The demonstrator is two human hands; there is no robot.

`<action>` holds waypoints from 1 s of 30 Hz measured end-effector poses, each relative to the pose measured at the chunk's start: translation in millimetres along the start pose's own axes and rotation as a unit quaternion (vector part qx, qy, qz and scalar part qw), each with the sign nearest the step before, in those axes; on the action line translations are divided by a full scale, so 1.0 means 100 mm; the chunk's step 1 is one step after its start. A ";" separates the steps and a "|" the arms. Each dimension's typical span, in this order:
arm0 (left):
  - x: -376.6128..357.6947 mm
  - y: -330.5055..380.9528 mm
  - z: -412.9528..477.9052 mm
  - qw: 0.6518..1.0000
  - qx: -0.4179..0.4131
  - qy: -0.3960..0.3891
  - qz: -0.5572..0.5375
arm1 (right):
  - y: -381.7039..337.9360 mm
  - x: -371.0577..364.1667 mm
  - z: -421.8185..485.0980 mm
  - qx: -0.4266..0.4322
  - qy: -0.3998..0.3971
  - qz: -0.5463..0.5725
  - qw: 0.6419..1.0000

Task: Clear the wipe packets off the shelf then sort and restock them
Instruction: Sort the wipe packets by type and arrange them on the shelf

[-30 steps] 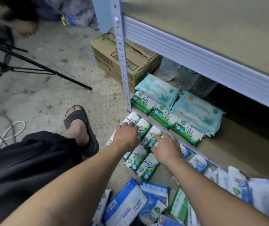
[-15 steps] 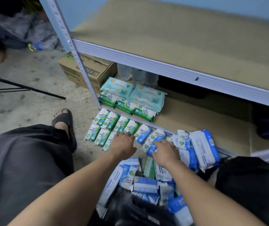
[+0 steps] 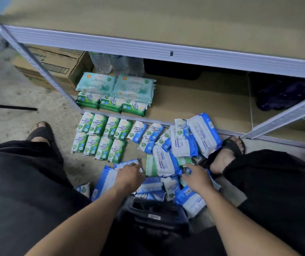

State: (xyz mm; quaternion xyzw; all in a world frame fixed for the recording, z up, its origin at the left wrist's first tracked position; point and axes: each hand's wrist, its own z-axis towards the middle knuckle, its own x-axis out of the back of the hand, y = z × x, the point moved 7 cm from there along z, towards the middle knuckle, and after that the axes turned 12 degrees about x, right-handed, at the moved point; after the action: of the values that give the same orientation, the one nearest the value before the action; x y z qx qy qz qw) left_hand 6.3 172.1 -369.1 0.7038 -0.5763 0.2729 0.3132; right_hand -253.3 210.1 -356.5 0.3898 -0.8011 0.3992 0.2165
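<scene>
green wipe packets (image 3: 101, 137) rowed flat on floor

You see shiny plastic wipe packets (image 3: 101, 137) on a rough, speckled concrete floor (image 3: 9, 100). Your shelf board (image 3: 203, 100) looks like matt brown wood, its rail (image 3: 166, 50) ribbed painted metal. Far left, the box (image 3: 52, 63) is dull cardboard; the bottles (image 3: 118, 63) clear plastic.

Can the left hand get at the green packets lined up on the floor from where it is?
Probably yes. The left hand sits over the blue pile, just short of the near row of green packets. Nothing lies on them, and only bare floor is between. The shelf post stands beyond them.
</scene>
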 end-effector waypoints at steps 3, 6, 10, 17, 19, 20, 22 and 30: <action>-0.09 0.05 0.09 1.000 0.010 -0.021 -0.016 | 0.14 -0.03 0.04 -0.024 0.019 0.038 0.999; -0.15 0.12 0.22 0.998 0.021 -0.043 -0.046 | 0.25 -0.06 0.11 -0.049 0.036 0.088 0.994; -0.26 0.15 0.35 0.992 0.048 -0.055 -0.106 | 0.32 0.00 0.22 -0.082 0.089 0.157 0.980; -0.44 0.21 0.63 0.980 0.088 -0.043 -0.175 | 0.44 -0.17 0.41 -0.122 0.125 0.209 0.962; -0.50 0.22 0.72 0.970 0.115 -0.049 -0.207 | 0.47 -0.22 0.46 -0.135 0.133 0.219 0.957; -0.54 0.22 0.75 0.965 0.129 -0.052 -0.221 | 0.48 -0.23 0.48 -0.141 0.137 0.224 0.954; -0.60 0.23 0.79 0.955 0.156 -0.054 -0.245 | 0.50 -0.26 0.52 -0.153 0.155 0.250 0.944; -0.71 0.23 0.87 0.884 0.280 -0.071 -0.367 | 0.61 -0.38 0.64 -0.203 0.219 0.345 0.890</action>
State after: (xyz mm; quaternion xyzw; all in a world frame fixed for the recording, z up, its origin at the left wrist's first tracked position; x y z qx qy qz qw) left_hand -27.4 148.4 -476.2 0.9408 -0.1971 0.2382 0.1390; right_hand -281.8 198.5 -447.7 -0.0608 -0.8810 0.3525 0.3096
